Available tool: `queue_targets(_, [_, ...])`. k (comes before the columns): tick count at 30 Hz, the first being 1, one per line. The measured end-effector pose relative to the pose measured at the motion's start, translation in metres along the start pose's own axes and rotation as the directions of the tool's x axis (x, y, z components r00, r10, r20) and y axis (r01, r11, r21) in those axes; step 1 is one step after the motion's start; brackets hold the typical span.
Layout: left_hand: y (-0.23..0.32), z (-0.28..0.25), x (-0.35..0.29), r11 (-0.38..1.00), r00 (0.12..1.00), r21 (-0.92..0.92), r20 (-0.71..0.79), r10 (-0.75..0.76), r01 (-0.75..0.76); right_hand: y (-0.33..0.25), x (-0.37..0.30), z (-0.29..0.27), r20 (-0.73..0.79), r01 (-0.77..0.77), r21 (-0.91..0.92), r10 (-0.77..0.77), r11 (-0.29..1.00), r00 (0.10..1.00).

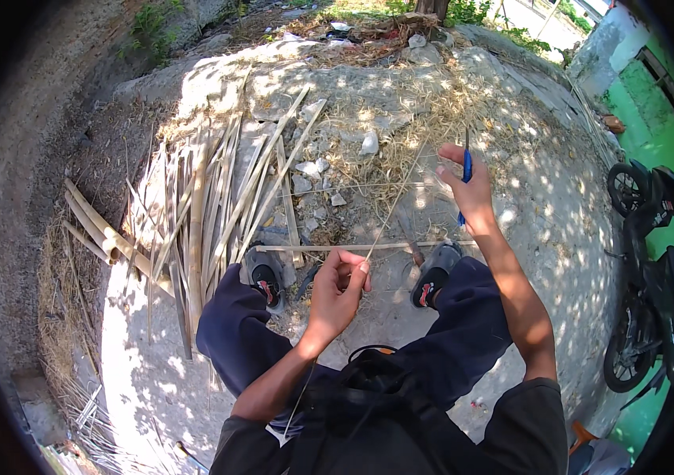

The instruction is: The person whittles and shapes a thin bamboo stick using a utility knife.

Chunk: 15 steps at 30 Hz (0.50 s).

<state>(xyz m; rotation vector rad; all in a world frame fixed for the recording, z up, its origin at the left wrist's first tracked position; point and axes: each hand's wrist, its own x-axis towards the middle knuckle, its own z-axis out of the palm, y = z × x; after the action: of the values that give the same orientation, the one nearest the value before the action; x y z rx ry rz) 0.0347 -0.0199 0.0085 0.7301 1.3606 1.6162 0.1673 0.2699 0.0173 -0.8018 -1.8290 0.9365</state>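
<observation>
My left hand [335, 299] is closed in a pinch on a thin bamboo strip [395, 207], just above my lap. From the fingertips the strip slants up and away to the right; a thin length also shows below my left forearm. Out to the right, my right hand [476, 196] grips a blue-handled knife [467, 165], its narrow dark blade pointing away from me. The thumb and some fingers of that hand are partly spread, apart from the strip. Between my feet lies a flat bamboo slat [384, 246], crosswise on the ground.
Split bamboo slats [198, 210] lie heaped on the left, beside round bamboo poles [115, 241]. Stones [369, 143] and dry shavings [424, 119] litter the ground ahead. A motorcycle [646, 309] stands at right by a green wall [646, 115]. My shoes [267, 283] flank the work area.
</observation>
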Motion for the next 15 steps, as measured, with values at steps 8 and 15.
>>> queue_targets(8, [0.004,0.001,-0.001,1.000,1.000,-0.019,0.015,-0.019,0.019,-0.054,-0.010,0.011,0.480,-0.527,0.299,0.352,0.795,0.803])
queue_targets(15, [0.003,-0.001,-0.001,1.000,1.000,0.001,0.003,-0.015,0.015,-0.058,-0.009,0.015,0.509,-0.525,0.282,0.339,0.803,0.792])
